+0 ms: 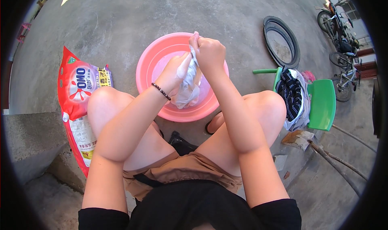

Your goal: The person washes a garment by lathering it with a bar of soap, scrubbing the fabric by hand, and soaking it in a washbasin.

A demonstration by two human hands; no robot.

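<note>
A round pink plastic basin [147, 63] stands on the concrete floor between my knees, with pinkish water visible inside. Over it hangs a wet, pale cloth [191, 92], bunched up. My right hand [209, 52] is a fist closed on the upper end of the cloth, near the basin's far right rim. Lower and to the left, my left hand [177, 73] holds the cloth too, its thumb pointing up and foam on its back. The left wrist wears a dark bead bracelet [161, 91]. The fingers of the left hand are partly hidden.
A red OMO detergent bag [72, 90] stands at left on another printed bag [81, 136]. At right, a green plastic chair [322, 104] bears piled clothes [289, 96]. Beyond lie black tires [268, 32]; a motorcycle [338, 29] and bicycles [344, 82] stand at far right. Wooden poles [336, 169] lie lower right.
</note>
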